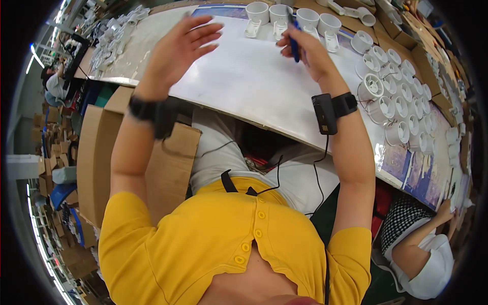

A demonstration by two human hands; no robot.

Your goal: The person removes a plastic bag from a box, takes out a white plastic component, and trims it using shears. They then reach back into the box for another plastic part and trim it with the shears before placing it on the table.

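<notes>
Above the white tabletop (pixel 244 66), my left hand (pixel 178 48) is raised with its fingers apart and nothing in it. My right hand (pixel 311 51) grips a slim blue tool (pixel 295 48), upright between thumb and fingers; its exact kind is not clear. Beyond that hand stands a row of white round cup-shaped housings, among them one at the left end (pixel 257 12) and another at the right end (pixel 329 24). White bracket-like pieces (pixel 252 29) jut from their near sides. Both hands are apart from these housings.
Many white round housings (pixel 384 109) with thin wires crowd the table's right side. White parts (pixel 109 51) lie in a pile at the far left. An open cardboard box (pixel 94 157) stands below the left forearm. Another person (pixel 422 249) sits at the right.
</notes>
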